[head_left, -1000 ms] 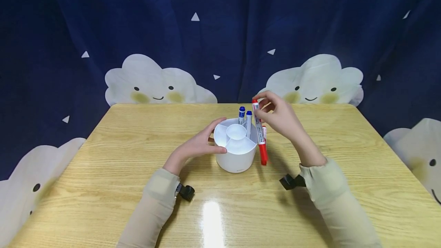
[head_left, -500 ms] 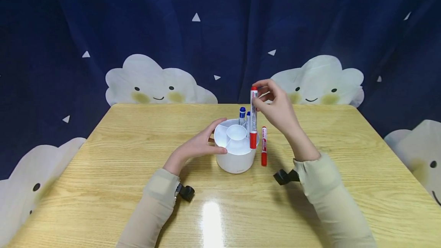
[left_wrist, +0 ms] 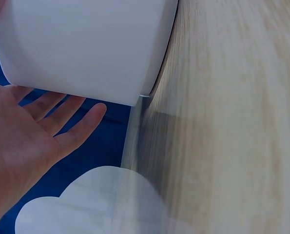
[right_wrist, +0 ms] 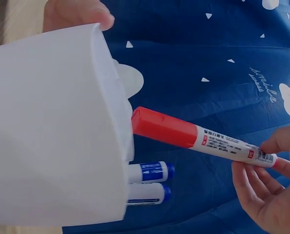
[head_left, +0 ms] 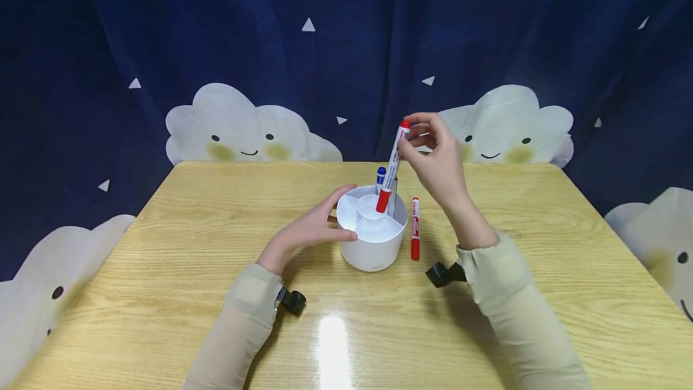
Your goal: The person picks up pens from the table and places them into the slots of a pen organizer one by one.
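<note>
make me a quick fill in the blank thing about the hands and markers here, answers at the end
The right hand pinches a marker whose ends are ____.
The left hand grips an organizer coloured ____.
Two upright markers in the organizer have ____ tops.
Another marker lies on the ____.

Missing words: red; white; blue; table.

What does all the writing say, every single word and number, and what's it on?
"smile" in curly letters on the curtain; the line under it is unclear.
Held red marker: label with a barcode, too small to read.
Lying red marker: printed label, too small to read.
Blue markers: labels, too blurred to read.
Cup: tiny mark low on its front, too small to read.
</note>
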Action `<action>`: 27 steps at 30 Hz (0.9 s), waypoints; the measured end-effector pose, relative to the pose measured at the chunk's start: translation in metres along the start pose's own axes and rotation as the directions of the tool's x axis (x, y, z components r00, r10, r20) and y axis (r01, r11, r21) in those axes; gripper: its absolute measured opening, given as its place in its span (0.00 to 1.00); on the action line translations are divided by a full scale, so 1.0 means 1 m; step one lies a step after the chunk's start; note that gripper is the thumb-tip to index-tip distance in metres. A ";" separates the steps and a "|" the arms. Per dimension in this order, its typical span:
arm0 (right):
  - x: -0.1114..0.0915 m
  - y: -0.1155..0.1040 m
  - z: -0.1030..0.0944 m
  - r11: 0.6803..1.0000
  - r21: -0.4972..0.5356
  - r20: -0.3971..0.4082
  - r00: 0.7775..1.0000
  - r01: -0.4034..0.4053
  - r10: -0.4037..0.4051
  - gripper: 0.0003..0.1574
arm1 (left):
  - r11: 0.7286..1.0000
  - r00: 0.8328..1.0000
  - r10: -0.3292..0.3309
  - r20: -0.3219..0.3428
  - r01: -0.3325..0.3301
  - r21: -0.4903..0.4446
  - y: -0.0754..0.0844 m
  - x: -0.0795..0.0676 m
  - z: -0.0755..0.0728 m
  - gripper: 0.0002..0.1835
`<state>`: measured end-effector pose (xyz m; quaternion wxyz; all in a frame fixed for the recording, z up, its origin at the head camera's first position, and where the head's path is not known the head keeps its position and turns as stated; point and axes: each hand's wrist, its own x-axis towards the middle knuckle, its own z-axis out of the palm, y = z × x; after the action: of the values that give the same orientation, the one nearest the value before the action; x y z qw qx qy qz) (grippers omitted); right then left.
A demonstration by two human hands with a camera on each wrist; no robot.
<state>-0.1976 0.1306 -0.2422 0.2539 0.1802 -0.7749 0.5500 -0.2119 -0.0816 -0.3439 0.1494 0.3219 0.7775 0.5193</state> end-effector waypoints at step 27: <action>-0.030 0.056 0.020 0.976 -0.209 0.116 0.993 0.056 -0.032 0.18 | 0.999 1.000 -0.027 0.014 0.027 -0.021 0.003 -0.001 0.000 0.47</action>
<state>-0.2088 0.1302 -0.3080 0.2398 0.1996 -0.8380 0.4477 -0.2103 -0.0813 -0.3410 0.1653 0.3134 0.7753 0.5229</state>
